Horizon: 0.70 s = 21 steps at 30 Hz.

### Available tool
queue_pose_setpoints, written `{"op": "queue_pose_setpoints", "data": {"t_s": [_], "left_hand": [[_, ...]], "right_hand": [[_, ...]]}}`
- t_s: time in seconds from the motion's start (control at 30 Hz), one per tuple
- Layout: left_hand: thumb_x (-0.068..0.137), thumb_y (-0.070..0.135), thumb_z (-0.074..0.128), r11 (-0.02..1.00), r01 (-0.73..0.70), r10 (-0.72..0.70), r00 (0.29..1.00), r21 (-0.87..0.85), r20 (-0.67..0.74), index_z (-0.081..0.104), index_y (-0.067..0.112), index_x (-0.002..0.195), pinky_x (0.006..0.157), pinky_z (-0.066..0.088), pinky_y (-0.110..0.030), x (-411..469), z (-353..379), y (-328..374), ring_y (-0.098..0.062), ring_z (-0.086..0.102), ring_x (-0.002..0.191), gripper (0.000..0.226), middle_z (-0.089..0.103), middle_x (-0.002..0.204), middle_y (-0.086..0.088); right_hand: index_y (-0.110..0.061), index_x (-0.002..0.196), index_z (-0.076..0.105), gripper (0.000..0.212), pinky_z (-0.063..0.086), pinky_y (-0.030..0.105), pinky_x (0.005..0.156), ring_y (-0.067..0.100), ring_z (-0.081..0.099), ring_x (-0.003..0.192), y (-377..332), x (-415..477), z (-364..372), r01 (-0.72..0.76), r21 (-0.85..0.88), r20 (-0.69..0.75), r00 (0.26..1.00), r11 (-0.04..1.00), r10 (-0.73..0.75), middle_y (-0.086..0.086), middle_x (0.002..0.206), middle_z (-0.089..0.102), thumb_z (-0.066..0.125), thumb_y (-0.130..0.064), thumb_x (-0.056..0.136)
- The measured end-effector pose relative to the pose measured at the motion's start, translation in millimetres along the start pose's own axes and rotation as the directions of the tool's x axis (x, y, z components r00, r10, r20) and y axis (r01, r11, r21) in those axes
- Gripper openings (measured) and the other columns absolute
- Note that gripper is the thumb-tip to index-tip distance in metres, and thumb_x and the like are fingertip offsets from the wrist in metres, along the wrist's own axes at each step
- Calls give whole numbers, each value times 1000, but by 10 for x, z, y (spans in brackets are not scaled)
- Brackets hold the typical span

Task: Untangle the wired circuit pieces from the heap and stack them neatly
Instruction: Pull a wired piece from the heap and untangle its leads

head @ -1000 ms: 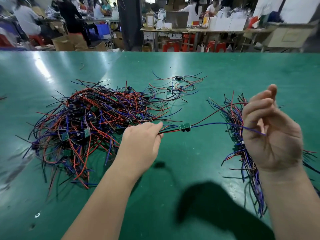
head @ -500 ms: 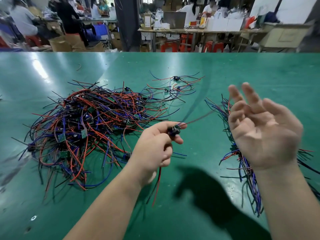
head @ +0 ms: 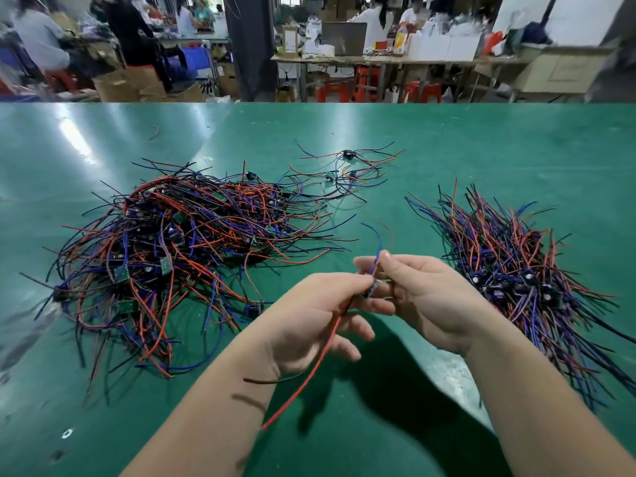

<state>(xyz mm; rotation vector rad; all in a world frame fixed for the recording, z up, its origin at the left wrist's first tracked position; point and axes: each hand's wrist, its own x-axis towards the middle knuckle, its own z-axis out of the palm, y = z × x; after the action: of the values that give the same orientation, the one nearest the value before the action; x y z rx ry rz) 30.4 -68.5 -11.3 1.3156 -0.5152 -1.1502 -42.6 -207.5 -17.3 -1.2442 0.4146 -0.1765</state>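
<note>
Head view: left hand and right hand both pinched one piece near the desk's near edge; its dangling red lead could likely snag the heap.

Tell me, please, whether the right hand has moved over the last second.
Yes. The right hand has moved left, off the sorted stack, joining the left hand on the wired piece.

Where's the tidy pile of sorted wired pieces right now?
Head view: the tidy pile lies on the green table, just right of the right hand.
</note>
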Motion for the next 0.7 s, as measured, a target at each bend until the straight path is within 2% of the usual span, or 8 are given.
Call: {"op": "queue_pose_setpoints", "data": {"t_s": [0.1,0.17,0.23,0.43,0.57,0.63,0.7], "left_hand": [[92,28,54,1000,2,-1,999,-13,39,65,12,97,40,49,-21,-4,6,-17,-9,59,54,20,70,81,-2],[80,36,60,999,-10,12,999,-48,49,65,10,94,40,49,-21,-2,2,-3,-10,60,53,30,70,78,-3],[72,44,60,997,-26,29,998,-72,48,67,11,91,40,48,-21,2,-8,20,-10,61,53,39,70,77,-2],[75,40,60,991,-76,75,997,-106,-13,75,12,79,51,56,-25,28,-23,-26,-13,70,67,32,72,80,-6],[74,46,58,995,-100,102,990,26,-103,70,11,86,55,56,-24,52,0,-55,-15,71,67,39,74,81,-6],[73,47,59,984,-114,136,978,135,-160,69,11,86,55,55,-23,59,14,-72,-15,70,68,39,74,82,-6],[78,42,62,965,-131,177,964,226,-198,72,15,84,58,55,-23,69,14,-94,-14,69,69,30,74,83,-5]], "right_hand": [[-6,83,76,26,48,19,56,13,51,60,-32,-13,-29,4,81,65,998,997,-10,6,78,66,58,-24,77],[-9,80,77,21,50,19,61,14,52,64,-49,-16,-45,9,141,97,995,990,-23,5,77,67,59,-20,75],[-8,76,77,18,50,18,58,12,54,59,-59,-11,-51,23,190,104,994,982,-44,5,72,67,61,-17,73],[-9,69,76,12,44,16,52,9,56,53,-48,10,-43,81,121,12,996,989,-83,3,62,65,65,-15,67],[-6,73,71,17,41,15,49,9,58,55,-60,11,-48,67,59,-56,996,996,-64,4,64,66,71,-17,60],[-4,74,69,16,42,13,48,8,58,53,-64,5,-59,59,6,-70,996,998,-58,4,62,66,71,-15,62],[-3,72,68,6,42,13,47,8,55,50,-73,-7,-69,48,-28,-67,997,998,-50,5,60,66,70,-8,69]]}}
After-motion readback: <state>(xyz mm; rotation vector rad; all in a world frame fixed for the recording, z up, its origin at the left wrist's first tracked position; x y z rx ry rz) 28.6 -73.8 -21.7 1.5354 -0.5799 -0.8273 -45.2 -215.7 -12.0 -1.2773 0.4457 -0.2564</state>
